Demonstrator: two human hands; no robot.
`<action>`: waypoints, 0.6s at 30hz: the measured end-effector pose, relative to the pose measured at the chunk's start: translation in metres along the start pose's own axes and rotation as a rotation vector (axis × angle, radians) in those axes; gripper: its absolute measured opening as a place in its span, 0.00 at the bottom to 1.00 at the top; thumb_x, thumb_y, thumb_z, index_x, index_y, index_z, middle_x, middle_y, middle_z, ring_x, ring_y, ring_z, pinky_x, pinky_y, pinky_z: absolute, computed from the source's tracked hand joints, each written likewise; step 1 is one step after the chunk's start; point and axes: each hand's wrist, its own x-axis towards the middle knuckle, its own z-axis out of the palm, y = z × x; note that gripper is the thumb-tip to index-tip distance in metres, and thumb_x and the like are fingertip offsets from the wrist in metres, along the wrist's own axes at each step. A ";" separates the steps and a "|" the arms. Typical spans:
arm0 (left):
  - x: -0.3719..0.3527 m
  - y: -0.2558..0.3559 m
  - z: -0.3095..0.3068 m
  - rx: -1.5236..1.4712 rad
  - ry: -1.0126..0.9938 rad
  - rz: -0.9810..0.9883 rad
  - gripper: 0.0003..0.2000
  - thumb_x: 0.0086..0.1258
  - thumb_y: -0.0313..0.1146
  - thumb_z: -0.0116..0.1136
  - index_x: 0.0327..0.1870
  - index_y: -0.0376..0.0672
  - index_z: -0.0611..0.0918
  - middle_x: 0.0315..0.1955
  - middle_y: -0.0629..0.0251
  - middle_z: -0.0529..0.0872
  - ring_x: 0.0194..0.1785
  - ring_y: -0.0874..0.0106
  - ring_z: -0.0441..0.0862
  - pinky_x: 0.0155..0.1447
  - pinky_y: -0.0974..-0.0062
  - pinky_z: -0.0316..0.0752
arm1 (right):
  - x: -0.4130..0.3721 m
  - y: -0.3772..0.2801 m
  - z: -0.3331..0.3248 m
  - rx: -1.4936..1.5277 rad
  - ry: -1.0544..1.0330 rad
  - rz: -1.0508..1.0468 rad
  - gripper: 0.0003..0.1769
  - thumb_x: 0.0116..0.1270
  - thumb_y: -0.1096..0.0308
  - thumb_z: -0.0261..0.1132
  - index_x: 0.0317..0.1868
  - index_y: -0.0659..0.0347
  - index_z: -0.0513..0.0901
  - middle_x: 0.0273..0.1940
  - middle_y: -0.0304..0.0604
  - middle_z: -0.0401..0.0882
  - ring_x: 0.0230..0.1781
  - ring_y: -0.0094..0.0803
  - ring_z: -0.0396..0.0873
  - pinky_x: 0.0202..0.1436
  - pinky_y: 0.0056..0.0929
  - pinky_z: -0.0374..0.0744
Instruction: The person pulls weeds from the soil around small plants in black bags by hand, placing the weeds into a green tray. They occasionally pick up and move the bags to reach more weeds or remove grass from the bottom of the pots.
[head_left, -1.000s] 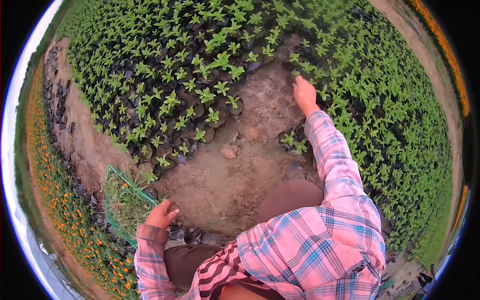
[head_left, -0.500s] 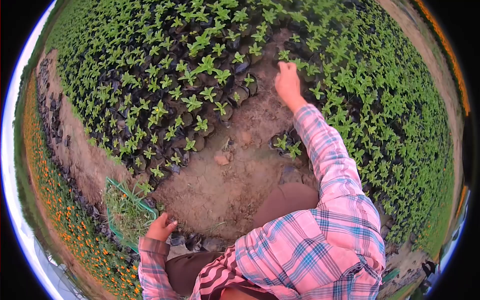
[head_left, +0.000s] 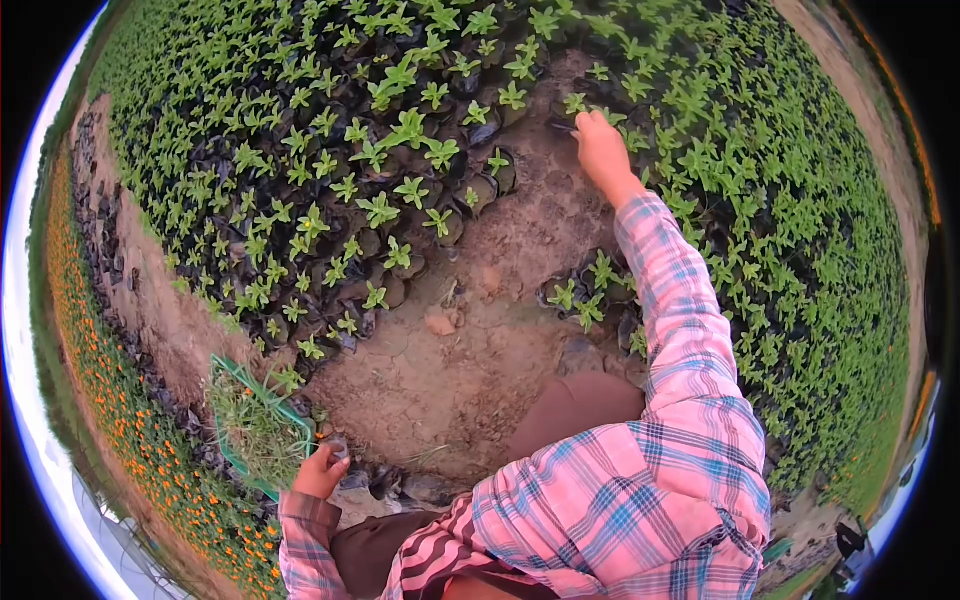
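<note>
Near the top centre my right hand (head_left: 604, 150) reaches out with its fingers closed at the edge of a dark plastic plant bag holding a small green seedling (head_left: 574, 103). My left hand (head_left: 322, 470) is low on the left, fingers curled round a small greyish lump (head_left: 338, 446) that I cannot identify. Beside it stands a green-rimmed basket (head_left: 226, 452) filled with pulled grass and weeds (head_left: 262, 425). A small group of bagged seedlings (head_left: 590, 290) stands below my right forearm.
Dense rows of bagged seedlings (head_left: 300, 130) spread left and right around a patch of bare soil (head_left: 430, 370). A clod (head_left: 442, 321) lies on that soil. Orange flowers (head_left: 150, 440) grow at the far left. My knee (head_left: 580, 410) is bent at the patch's lower edge.
My right hand has moved slightly right and up and is now at a dark bag's rim. My left hand has turned, showing the greyish lump more clearly.
</note>
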 end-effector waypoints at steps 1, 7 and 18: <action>-0.003 -0.006 0.002 0.001 -0.003 -0.003 0.15 0.66 0.34 0.63 0.49 0.38 0.78 0.30 0.63 0.83 0.34 0.74 0.81 0.39 0.74 0.75 | 0.002 -0.004 -0.007 -0.004 -0.021 -0.046 0.08 0.62 0.70 0.62 0.36 0.63 0.71 0.38 0.54 0.74 0.37 0.56 0.77 0.38 0.49 0.76; -0.014 -0.043 0.008 -0.055 0.001 -0.058 0.14 0.67 0.34 0.62 0.49 0.38 0.77 0.26 0.64 0.83 0.30 0.75 0.80 0.36 0.75 0.75 | 0.006 -0.017 -0.010 -0.055 -0.284 -0.371 0.10 0.54 0.78 0.59 0.37 0.60 0.72 0.36 0.48 0.73 0.38 0.47 0.79 0.40 0.42 0.79; -0.048 -0.083 0.031 -0.225 0.051 -0.265 0.12 0.68 0.31 0.60 0.47 0.37 0.76 0.24 0.63 0.83 0.26 0.74 0.81 0.31 0.75 0.75 | 0.054 0.052 0.001 -0.072 0.082 0.275 0.11 0.60 0.69 0.65 0.42 0.62 0.78 0.44 0.57 0.75 0.45 0.54 0.78 0.46 0.46 0.78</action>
